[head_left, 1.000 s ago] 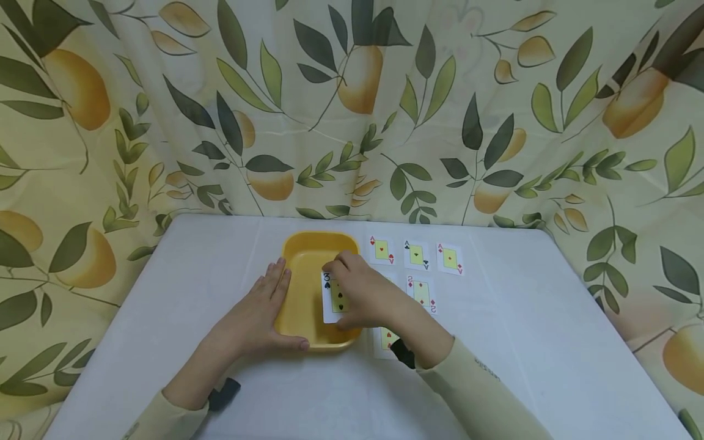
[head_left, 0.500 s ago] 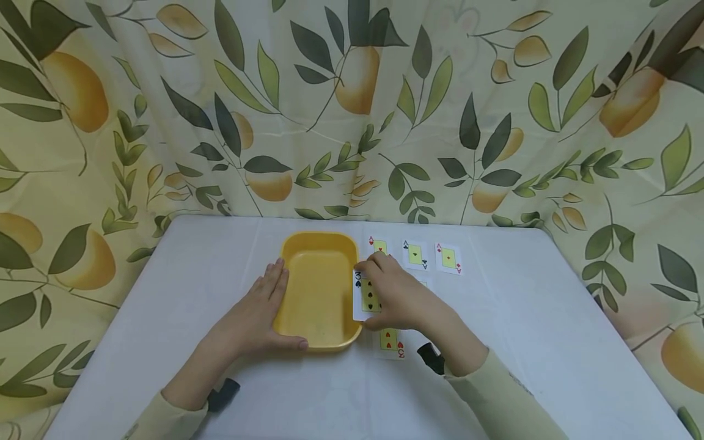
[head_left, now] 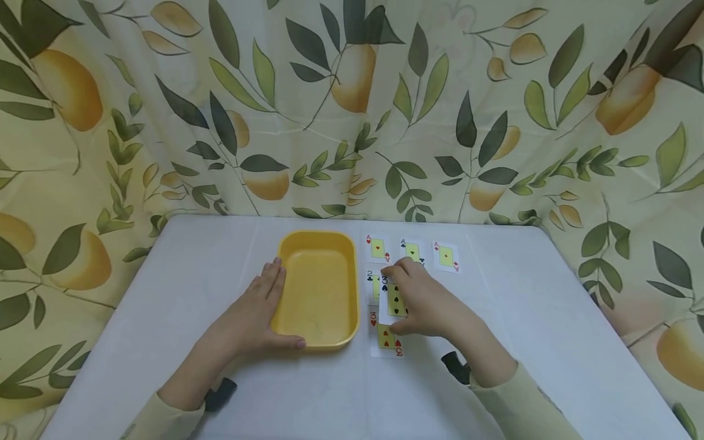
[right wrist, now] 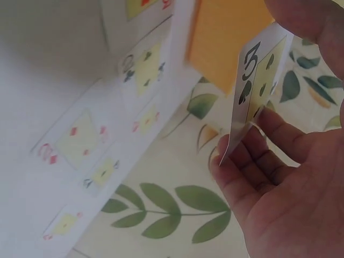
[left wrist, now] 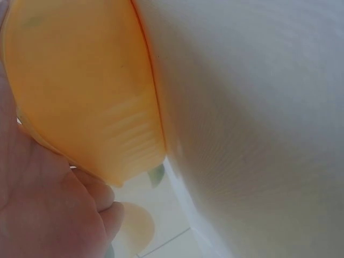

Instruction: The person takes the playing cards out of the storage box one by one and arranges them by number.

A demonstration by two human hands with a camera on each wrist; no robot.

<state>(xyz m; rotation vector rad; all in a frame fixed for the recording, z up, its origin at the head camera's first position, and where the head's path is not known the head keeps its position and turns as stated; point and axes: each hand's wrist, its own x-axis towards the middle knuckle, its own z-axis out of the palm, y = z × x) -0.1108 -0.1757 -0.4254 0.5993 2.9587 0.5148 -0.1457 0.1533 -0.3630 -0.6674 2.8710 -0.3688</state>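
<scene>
A yellow tray sits on the white table. My left hand lies flat against its left side, thumb along the front rim; the left wrist view shows the palm on the tray wall. My right hand pinches a three of spades, held just above the laid-out cards. Its thumb and fingers clamp the card in the right wrist view. A two of clubs lies to its left, and a three of hearts lies in front.
Three aces lie in a back row: hearts, a black one, diamonds. A two of diamonds shows in the right wrist view. A leaf-and-lemon curtain hangs behind the table.
My right hand carried the three of spades from over the tray to the right, to above the rows of cards. The left hand and tray stayed put.
</scene>
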